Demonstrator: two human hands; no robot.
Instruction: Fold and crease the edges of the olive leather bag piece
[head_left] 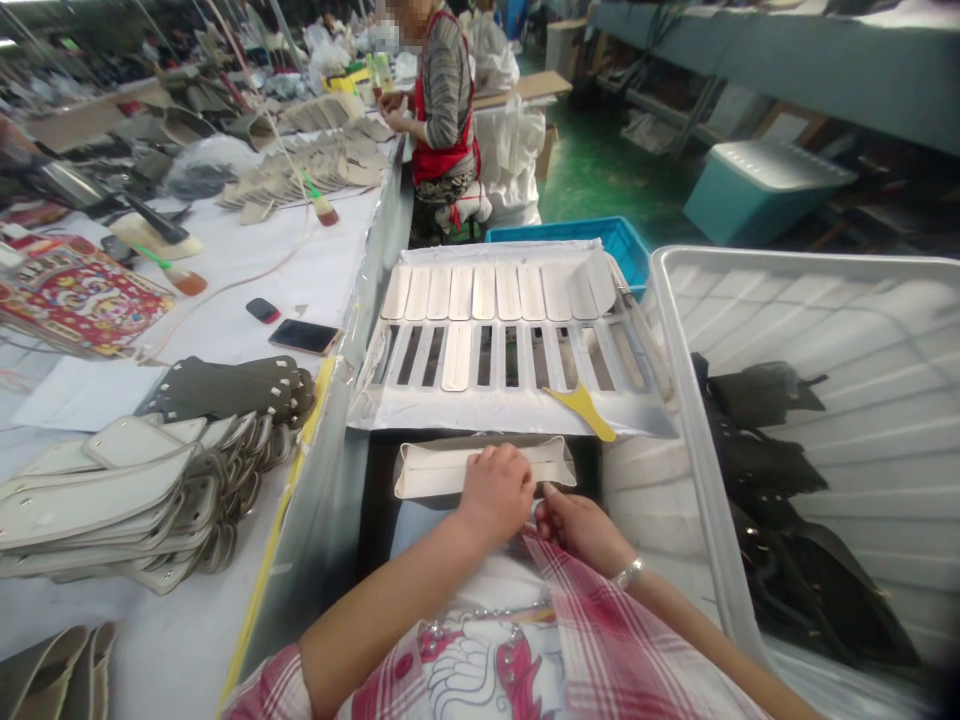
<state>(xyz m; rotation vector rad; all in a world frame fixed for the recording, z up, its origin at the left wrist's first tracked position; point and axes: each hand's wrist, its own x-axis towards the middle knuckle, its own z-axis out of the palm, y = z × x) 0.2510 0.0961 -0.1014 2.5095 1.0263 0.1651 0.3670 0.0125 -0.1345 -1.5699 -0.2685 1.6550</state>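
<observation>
In my lap lies a long bag piece [436,470], cream on the inside with a dark outer side, its edges raised at both ends. My left hand [497,490] is closed over its middle, the fingers bent and their tips partly hidden. At its near right edge, my right hand [581,525] pinches the rim between thumb and curled fingers. Just beyond stands a slotted white rack [420,408], with cream strips [484,292] lined up along its back. A single strip [456,358] lies across its slots, and a yellow scraper-like tool [581,408] rests at its front right.
On the left table, stacked white-faced panels [97,500] lie by a dark panel pile [232,385], a phone [304,336] and glue bottles [321,203]. At right stands a large white bin [825,300] holding dark pieces [802,560]. A co-worker [446,95] sits farther along the table.
</observation>
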